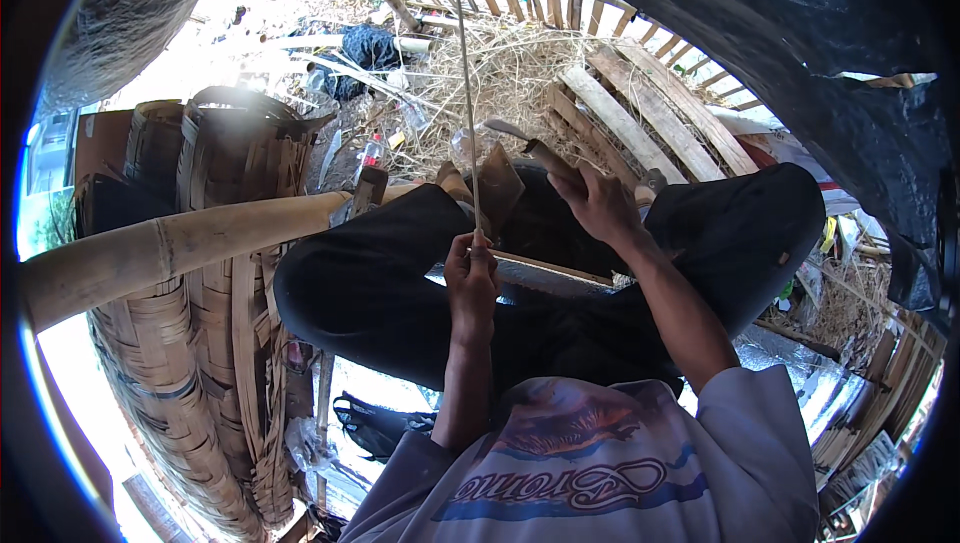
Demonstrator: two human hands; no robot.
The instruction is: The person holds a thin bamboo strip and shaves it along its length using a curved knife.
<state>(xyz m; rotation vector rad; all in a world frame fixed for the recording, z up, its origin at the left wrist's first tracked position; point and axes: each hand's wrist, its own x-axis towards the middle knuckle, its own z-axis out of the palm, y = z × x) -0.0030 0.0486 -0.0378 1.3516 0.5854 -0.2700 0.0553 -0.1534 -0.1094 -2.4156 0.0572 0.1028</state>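
Observation:
My left hand (472, 268), closed in front of my body, grips the lower end of a long thin bamboo strip (466, 73). The strip rises almost upright, far past my feet. To its right my right hand (600, 205) is wrapped round the wooden handle (553, 163) of a knife with a short curved blade (505, 128). The blade points left toward the strip, and a small gap seems to lie between them. Below the blade, a flat brown piece (500, 183) stands behind the strip; its kind is unclear.
A thick bamboo pole (190, 240) crosses at left, over woven bamboo rolls (150, 363). Wooden planks (625, 118) lie ahead at right beside straw and shavings (500, 63). A red-labelled bottle (373, 151) stands near my left knee. Dark plastic sheeting (790, 33) hangs at upper right.

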